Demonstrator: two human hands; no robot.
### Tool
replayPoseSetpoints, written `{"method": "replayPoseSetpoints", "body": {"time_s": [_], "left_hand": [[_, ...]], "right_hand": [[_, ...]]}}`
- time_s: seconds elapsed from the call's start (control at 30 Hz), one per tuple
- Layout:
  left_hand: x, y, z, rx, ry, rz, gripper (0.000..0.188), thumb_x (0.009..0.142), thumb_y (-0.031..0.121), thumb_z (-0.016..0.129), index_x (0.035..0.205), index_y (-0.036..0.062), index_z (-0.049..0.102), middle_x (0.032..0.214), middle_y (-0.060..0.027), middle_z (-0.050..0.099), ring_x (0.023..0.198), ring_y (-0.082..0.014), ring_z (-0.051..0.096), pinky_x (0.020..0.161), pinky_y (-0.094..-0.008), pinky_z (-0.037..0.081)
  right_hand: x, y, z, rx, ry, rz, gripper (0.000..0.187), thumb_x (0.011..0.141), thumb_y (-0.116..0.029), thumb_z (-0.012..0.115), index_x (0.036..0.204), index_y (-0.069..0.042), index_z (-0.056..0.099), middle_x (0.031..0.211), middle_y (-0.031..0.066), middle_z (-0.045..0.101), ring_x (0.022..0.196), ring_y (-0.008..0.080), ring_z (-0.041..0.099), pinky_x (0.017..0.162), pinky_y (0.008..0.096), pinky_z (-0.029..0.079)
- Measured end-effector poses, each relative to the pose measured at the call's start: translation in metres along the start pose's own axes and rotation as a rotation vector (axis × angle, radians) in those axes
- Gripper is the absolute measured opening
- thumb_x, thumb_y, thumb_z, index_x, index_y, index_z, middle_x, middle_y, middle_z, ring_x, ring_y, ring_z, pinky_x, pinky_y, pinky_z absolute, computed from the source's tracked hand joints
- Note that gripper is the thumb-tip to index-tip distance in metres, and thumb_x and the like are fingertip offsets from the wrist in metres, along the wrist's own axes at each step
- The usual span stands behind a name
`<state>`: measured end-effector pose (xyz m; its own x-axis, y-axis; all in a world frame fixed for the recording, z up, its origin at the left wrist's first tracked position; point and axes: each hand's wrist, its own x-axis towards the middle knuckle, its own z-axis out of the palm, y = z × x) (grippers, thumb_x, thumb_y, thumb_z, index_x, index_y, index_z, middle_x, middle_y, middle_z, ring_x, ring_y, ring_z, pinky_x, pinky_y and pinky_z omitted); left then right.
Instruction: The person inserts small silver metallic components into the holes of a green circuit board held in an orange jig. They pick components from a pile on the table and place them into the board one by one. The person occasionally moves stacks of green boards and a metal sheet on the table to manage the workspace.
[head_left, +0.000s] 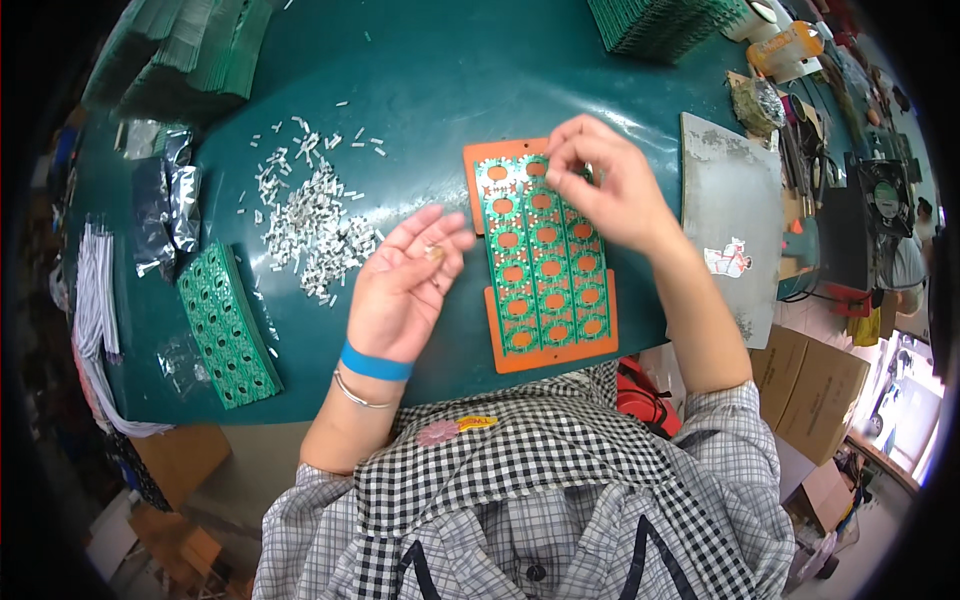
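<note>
A green circuit board panel (548, 246), with rows of round cut-outs, lies on an orange fixture plate (555, 357) in front of me. Over its upper right part is my right hand (607, 185), thumb and index finger pinched close to the board; whatever is between them is too small to name. My left hand (408, 275) is turned palm up left of the board, its fingers curled and the thumb bent in against them. Something small seems to lie among those fingers, but I cannot make it out. Beside this hand spreads a pile of small white parts (318, 225).
Another stack of green panels (228, 325) lies at the left, near silver bags (170, 200) and a bundle of white wires (95, 290). Taller green stacks (190, 60) stand at the far left. A grey board (735, 230) and tools flank the right side.
</note>
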<state>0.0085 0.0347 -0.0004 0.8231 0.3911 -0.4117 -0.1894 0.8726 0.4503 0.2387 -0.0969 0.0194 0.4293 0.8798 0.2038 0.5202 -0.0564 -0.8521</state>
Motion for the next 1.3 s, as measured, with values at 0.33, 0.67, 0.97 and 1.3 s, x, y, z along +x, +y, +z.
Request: {"method": "replayPoseSetpoints", "body": {"time_s": [0.33,0.67,0.97,1.3], "left_hand": [[0.007,0.008,-0.021,-0.063,-0.006,-0.053,0.032,0.098,-0.003,0.049,0.129,-0.0038,0.05,0.132,-0.0207,0.056,0.128,-0.0349,0.053,0.109,-0.0412,0.048],[0.009,0.005,-0.012,0.047,-0.054,-0.046,0.021,0.1,0.008,0.054,0.119,0.0014,0.059,0.097,-0.0103,0.068,0.07,-0.013,0.055,0.058,-0.0219,0.043],[0.006,0.001,-0.015,0.253,-0.122,-0.018,0.019,0.099,0.009,0.056,0.115,0.0011,0.062,0.092,-0.0111,0.069,0.061,-0.0099,0.052,0.05,-0.0186,0.034],[-0.005,-0.006,0.019,0.614,-0.101,0.124,0.041,0.097,-0.001,0.054,0.137,0.0001,0.043,0.1,-0.0093,0.071,0.071,-0.0073,0.057,0.067,-0.0198,0.048]], "right_hand": [[0.028,0.03,-0.016,-0.161,-0.138,0.031,0.006,0.082,-0.006,0.067,0.081,-0.001,0.064,0.098,0.0043,0.062,0.077,0.0172,0.061,0.067,0.0307,0.051],[0.027,0.036,-0.013,-0.228,-0.129,-0.042,0.006,0.081,-0.006,0.067,0.08,-0.001,0.063,0.097,0.0053,0.062,0.08,0.0229,0.063,0.071,0.035,0.05],[0.03,0.026,-0.002,-0.478,-0.146,-0.181,0.008,0.079,-0.008,0.071,0.082,-0.004,0.066,0.094,0.0049,0.061,0.09,0.0257,0.062,0.075,0.038,0.051],[0.001,-0.032,0.018,-0.003,-0.169,-0.079,0.012,0.077,-0.009,0.074,0.082,-0.004,0.065,0.091,0.0068,0.063,0.087,0.0258,0.063,0.076,0.0371,0.051]]}}
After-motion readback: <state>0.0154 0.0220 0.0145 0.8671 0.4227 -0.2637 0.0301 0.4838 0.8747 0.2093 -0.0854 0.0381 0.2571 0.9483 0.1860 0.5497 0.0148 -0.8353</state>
